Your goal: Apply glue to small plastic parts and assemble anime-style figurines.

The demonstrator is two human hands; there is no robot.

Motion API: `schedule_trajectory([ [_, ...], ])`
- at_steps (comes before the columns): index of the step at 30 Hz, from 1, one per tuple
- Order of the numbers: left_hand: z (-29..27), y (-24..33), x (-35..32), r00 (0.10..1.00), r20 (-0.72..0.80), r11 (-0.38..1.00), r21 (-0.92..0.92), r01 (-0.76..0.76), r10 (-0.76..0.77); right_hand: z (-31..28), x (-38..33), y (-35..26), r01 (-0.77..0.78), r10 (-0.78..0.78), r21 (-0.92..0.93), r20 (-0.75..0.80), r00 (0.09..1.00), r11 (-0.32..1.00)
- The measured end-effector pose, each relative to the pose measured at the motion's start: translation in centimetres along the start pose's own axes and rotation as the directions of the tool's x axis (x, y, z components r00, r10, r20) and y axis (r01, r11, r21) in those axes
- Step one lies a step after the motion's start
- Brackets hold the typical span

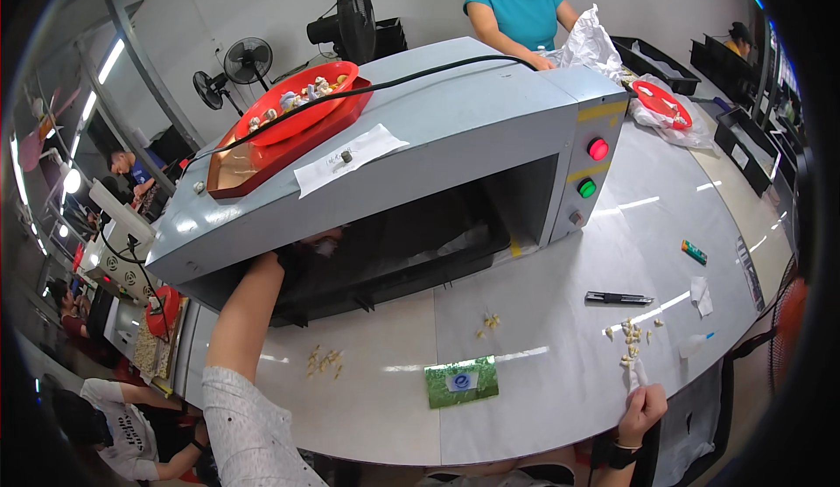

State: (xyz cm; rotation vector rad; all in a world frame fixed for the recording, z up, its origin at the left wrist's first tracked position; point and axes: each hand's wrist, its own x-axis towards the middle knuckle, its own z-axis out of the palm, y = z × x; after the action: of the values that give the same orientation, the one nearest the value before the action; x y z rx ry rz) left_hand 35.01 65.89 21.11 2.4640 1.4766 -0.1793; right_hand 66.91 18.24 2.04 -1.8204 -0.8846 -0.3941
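My left arm reaches into the dark opening of a grey metal machine (420,159). Inside, my left hand (322,237) is deep in shadow beside a small pale thing, above a black tray (398,281); its fingers are hard to make out. At the right of the table, my right hand (644,413) is closed on a narrow white strip (637,377). The strip's far end meets a small cluster of yellowish pieces (632,336). More such pieces lie in a left group (325,362) and a middle group (489,322), near a green packet (462,382).
A black pen-like cutter (619,298), a green battery-like cylinder (694,252) and a small clear bottle (696,344) lie at the right. On the machine stand a red bowl (297,106) and a red tray (229,176). A co-worker (516,10) handles white wrapping behind it.
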Motion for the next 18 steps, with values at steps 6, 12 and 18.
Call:
schedule_trajectory([
  [6,3.8,2.1,1.6,1.000,-0.017,0.998,-0.064,-0.019,0.018,-0.2,-0.2,0.5,0.010,-0.009,-0.018,0.033,0.999,1.000],
  [12,6.8,1.0,4.5,0.939,-0.215,0.962,0.088,-0.257,0.270,-0.3,-0.3,0.4,0.012,-0.012,0.003,0.040,0.999,1.000],
  [18,5.4,2.2,1.7,0.930,-0.162,0.939,-0.046,-0.342,0.330,-0.5,-0.3,0.5,0.013,-0.011,-0.038,0.059,0.998,0.999],
])
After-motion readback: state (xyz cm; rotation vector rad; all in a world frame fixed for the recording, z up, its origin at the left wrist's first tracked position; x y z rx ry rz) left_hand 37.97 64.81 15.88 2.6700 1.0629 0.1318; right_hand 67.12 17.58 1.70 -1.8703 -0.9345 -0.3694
